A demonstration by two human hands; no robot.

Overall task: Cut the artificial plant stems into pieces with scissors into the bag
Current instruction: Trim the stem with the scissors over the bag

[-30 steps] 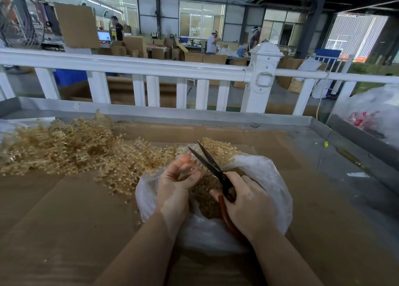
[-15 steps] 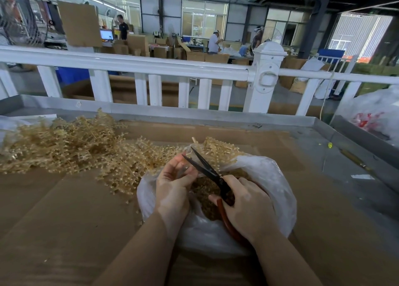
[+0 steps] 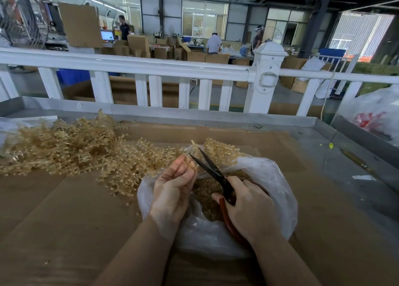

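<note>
- Above the mouth of the clear plastic bag, the scissors were held in the right hand, which was closed around the red handles; the black blades were parted in a narrow V, less spread than a second before.
- A short pale stem piece was pinched in the left hand, raised a little higher over the bag than earlier and just beside the blade tips.
- Cut pieces were seen inside the bag, between the two hands.
- Left of the bag, the uncut stems were heaped on the cardboard sheet, reaching the bag's far rim.
- Right of the bag, bare cardboard ran to the grey metal edge of the table; beyond the bag, the white railing closed off the far side.
</note>
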